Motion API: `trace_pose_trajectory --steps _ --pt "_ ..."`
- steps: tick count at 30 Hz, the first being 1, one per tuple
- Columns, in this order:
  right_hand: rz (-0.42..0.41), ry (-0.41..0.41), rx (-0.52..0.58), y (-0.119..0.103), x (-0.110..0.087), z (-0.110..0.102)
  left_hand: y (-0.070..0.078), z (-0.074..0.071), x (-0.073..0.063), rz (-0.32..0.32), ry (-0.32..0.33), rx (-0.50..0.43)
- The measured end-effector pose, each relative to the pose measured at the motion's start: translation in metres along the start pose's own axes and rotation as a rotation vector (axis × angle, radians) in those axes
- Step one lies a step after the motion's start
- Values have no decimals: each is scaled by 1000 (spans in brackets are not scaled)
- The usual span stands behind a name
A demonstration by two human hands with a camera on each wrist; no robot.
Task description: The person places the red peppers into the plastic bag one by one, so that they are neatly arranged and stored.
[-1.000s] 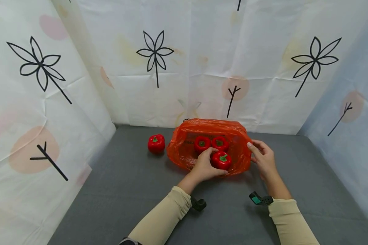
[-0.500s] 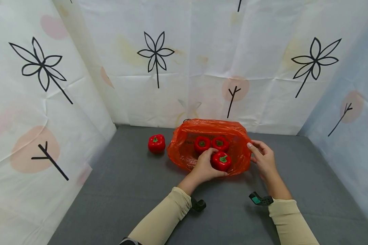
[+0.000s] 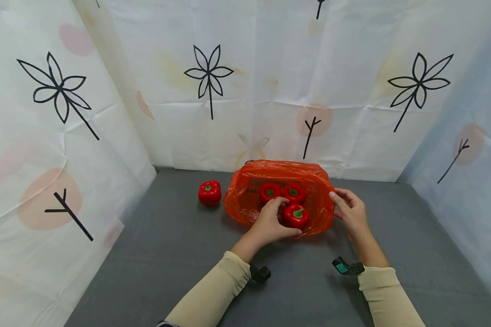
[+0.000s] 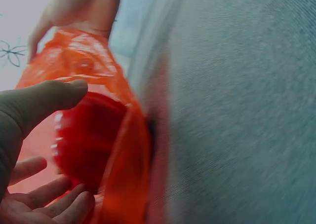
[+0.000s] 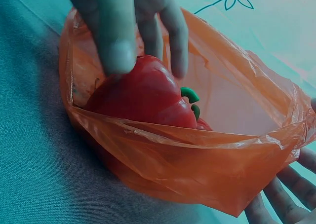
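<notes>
An orange plastic bag (image 3: 286, 169) lies on its side, its mouth facing me. Two red bell peppers sit side by side deeper in it, the left one (image 3: 268, 190) and the right one (image 3: 294, 190). A third bell pepper (image 3: 291, 220), green stem up, rests just inside the mouth. My left hand (image 3: 266, 225) is around this pepper with fingers and thumb spread. In the left wrist view the thumb and fingers look loose about it. My right hand (image 3: 353, 215) pinches the bag's right edge between thumb and fingers.
Another red bell pepper (image 3: 209, 193) stands on the grey cloth-covered table (image 3: 167, 245), left of the bag. Printed fabric walls (image 3: 278, 81) close off the back and both sides. A dark wrist camera sits on each wrist.
My left hand has shifted slightly left and back from the front pepper, which stays in the bag's mouth. The right hand keeps its hold on the bag edge.
</notes>
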State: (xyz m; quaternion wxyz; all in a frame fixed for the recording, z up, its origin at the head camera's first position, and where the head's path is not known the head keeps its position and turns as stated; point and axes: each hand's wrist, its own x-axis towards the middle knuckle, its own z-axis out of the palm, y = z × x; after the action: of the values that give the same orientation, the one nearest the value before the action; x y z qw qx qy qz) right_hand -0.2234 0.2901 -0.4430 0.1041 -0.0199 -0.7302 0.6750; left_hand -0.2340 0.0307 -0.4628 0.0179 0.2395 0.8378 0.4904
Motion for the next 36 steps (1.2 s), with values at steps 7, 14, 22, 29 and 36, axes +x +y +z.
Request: trace_pose_trajectory --steps 7,14,22,29,36 --pt "6 3 2 0 1 0 15 -33 -12 83 1 -65" --pt "7 -4 3 0 0 -1 21 -88 -32 140 153 -92" --pt "-1 -11 -14 0 1 0 -3 -153 -50 109 387 -27" --pt "-5 -9 -33 0 2 -3 -29 -175 -52 1 489 -71" --pt "5 -15 -19 1 1 -1 -58 -176 -44 -73 522 -10"
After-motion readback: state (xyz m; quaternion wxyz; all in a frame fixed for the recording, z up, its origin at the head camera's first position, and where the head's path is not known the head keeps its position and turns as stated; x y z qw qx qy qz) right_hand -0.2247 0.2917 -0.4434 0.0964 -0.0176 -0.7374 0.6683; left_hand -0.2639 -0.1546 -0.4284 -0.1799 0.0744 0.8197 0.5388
